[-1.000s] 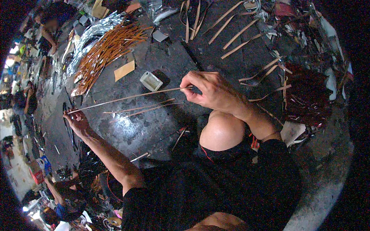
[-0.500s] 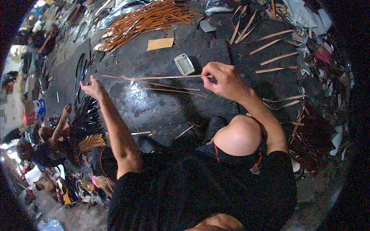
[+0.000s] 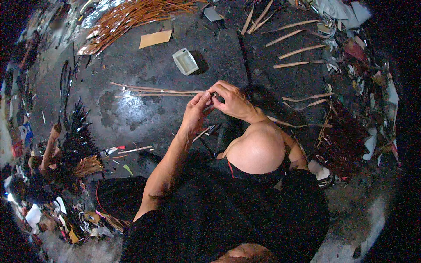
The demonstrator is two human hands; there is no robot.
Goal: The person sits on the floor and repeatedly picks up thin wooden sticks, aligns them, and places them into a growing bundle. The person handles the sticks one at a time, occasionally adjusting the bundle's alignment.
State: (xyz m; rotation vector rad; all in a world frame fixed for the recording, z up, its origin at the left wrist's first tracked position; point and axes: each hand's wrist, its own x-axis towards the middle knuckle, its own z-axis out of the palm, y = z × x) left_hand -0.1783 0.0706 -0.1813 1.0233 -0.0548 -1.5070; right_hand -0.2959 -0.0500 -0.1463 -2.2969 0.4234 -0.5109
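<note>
Thin, narrow brown strips stretch leftward from my two hands above the dark floor, their ends gathered at my fingertips. My left hand is closed in a pinch on those ends. Right beside it, my right hand is closed too, its thumb and forefinger meeting the strips at the same spot. The fingers hide the exact ends. Beyond the hands lies a small pale rectangular dish.
A big bundle of orange-brown strips lies at the far left, near a tan flat piece. Pale flat strips lie spaced out on the right. Dark strips pile up at left, close to another person's arm.
My left hand has come from the far left, where its fingers were apart, to meet my right hand at the strips' ends. The strips now lie closer together, and the view has shifted.
</note>
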